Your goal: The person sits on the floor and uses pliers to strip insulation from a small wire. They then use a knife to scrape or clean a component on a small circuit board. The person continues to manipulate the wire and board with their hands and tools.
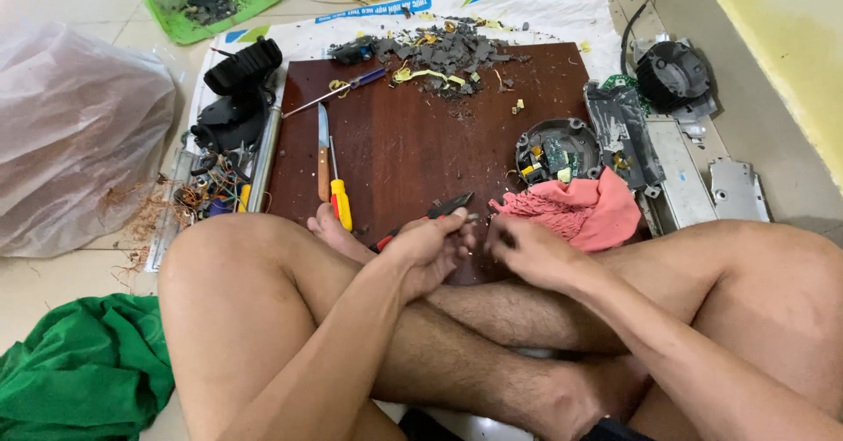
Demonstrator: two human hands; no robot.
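Head view: brown board [421, 143] on tiled floor [53, 274], debris-strewn

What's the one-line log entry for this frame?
left hand: grips red-handled pliers | right hand: pinches small part, too small to identify | brown board: knife, yellow screwdriver, debris pile

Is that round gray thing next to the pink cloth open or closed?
Open. The round gray housing lies with its inside facing up, and a green circuit board and yellow parts show inside it. It rests on the wooden board, touching the pink cloth.
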